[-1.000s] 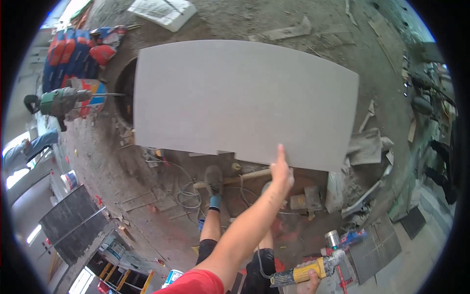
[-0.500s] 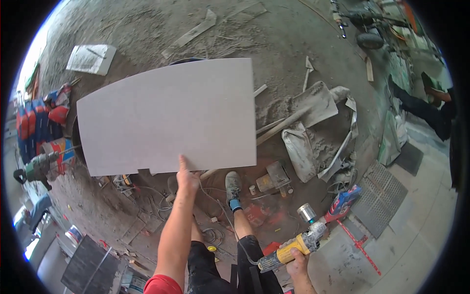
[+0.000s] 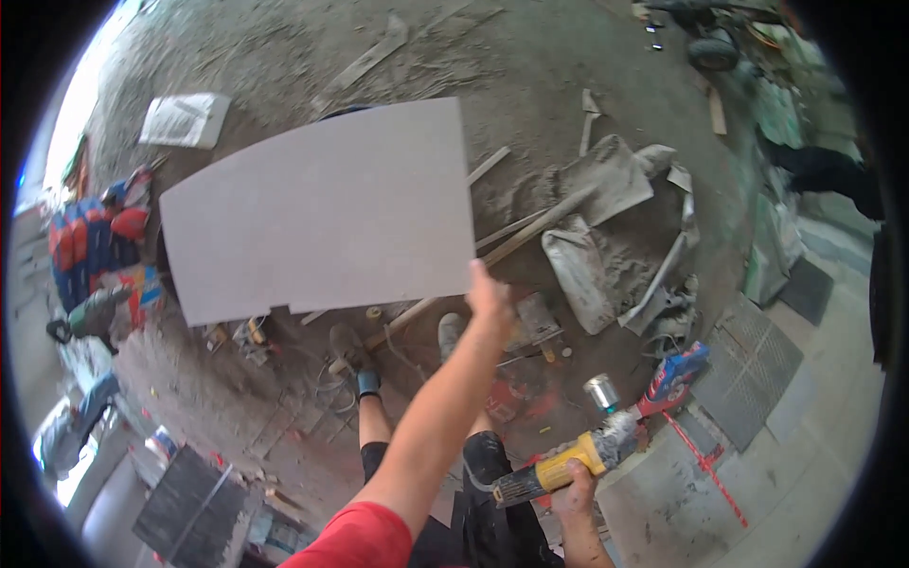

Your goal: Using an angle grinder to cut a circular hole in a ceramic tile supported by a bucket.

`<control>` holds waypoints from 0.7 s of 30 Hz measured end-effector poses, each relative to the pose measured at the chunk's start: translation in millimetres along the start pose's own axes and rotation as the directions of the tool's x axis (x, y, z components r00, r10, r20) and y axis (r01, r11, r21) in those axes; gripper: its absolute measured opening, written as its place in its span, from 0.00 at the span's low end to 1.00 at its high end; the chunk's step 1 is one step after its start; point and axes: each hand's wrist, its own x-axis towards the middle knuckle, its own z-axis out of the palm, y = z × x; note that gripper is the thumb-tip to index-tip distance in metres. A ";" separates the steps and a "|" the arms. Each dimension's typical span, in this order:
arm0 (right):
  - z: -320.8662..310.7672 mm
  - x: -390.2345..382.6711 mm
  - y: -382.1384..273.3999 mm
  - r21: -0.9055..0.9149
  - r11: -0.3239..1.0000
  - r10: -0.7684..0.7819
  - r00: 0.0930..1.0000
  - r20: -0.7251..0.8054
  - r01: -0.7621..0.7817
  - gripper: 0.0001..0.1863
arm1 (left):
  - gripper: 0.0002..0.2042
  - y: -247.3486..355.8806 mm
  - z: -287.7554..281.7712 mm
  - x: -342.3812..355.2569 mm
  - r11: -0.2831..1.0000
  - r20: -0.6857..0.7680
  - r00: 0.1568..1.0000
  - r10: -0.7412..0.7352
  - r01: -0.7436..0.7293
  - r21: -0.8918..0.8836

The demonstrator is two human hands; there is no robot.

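A large pale flat panel [image 3: 327, 213], with a curved far edge and a small notch in its near edge, lies over a mostly hidden support. My left hand [image 3: 490, 295] is at the panel's near right corner, thumb upward against the edge; its other fingers are partly hidden and a little blurred. Low on the right, my right hand [image 3: 574, 490] grips a yellow and black angle grinder [image 3: 559, 468] by its body. The grinder's dusty metal head points away to the right, apart from the panel.
Right of the panel lie a wooden pole [image 3: 540, 225] and a dusty sack [image 3: 579, 275]. A red and blue package [image 3: 674, 374] and a metal can [image 3: 600, 391] are beyond the grinder. A green drill [image 3: 99, 310] is at left. Another person's dark-clothed leg [image 3: 833, 175] shows at far right.
My left hand has moved right along the panel's near edge to its corner. The panel appears slightly shifted in view. The grinder stays in my right hand.
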 end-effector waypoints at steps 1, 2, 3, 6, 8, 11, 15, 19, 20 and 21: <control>-16.1 -0.1 -1.1 -0.018 1.000 0.007 1.000 -0.015 -0.008 0.23 | 0.46 -19.5 9.7 -25.3 0.996 0.117 0.989 -0.089 0.085 0.042; -20.8 -1.0 4.9 0.012 1.000 -0.017 1.000 0.001 0.017 0.24 | 0.46 -15.1 -3.7 -4.2 0.999 0.125 0.991 0.041 -0.037 -0.030; -37.9 3.5 4.6 0.028 0.996 -0.082 0.996 -0.043 0.083 0.24 | 0.44 -19.7 -3.6 -15.1 0.993 0.105 0.993 -0.060 0.070 -0.091; -45.3 3.0 3.4 -0.017 0.997 -0.070 0.997 -0.026 0.070 0.25 | 0.35 52.6 -64.8 8.1 0.981 0.215 0.957 0.194 -0.185 -0.061; -48.6 5.8 7.6 -0.032 0.998 -0.058 0.997 -0.047 0.056 0.25 | 0.30 146.2 -119.5 34.5 0.949 0.278 0.909 0.310 -0.280 -0.143; -67.0 10.0 11.9 0.000 1.000 -0.030 0.999 -0.039 0.030 0.25 | 0.30 251.4 -181.8 57.5 0.875 0.261 0.868 0.423 -0.317 -0.365; -56.3 1.0 8.9 0.032 0.999 0.025 1.000 0.007 -0.025 0.23 | 0.42 294.7 -220.6 68.4 0.830 -0.055 0.913 0.404 -0.391 -0.397; -31.6 -22.4 8.7 0.101 0.995 0.015 0.997 0.077 -0.023 0.23 | 0.23 180.3 -237.3 9.6 0.925 0.272 0.905 0.328 -0.366 0.104; -40.8 -31.2 -4.0 0.073 0.997 -0.038 0.998 0.042 0.035 0.23 | 0.18 103.5 -204.2 -46.6 0.949 0.363 0.931 0.034 -0.144 0.281; 0.2 -47.6 -4.6 0.079 0.997 0.011 0.984 0.176 -0.025 0.22 | 0.11 113.6 -261.8 -62.2 0.399 0.679 0.701 0.219 -0.699 0.593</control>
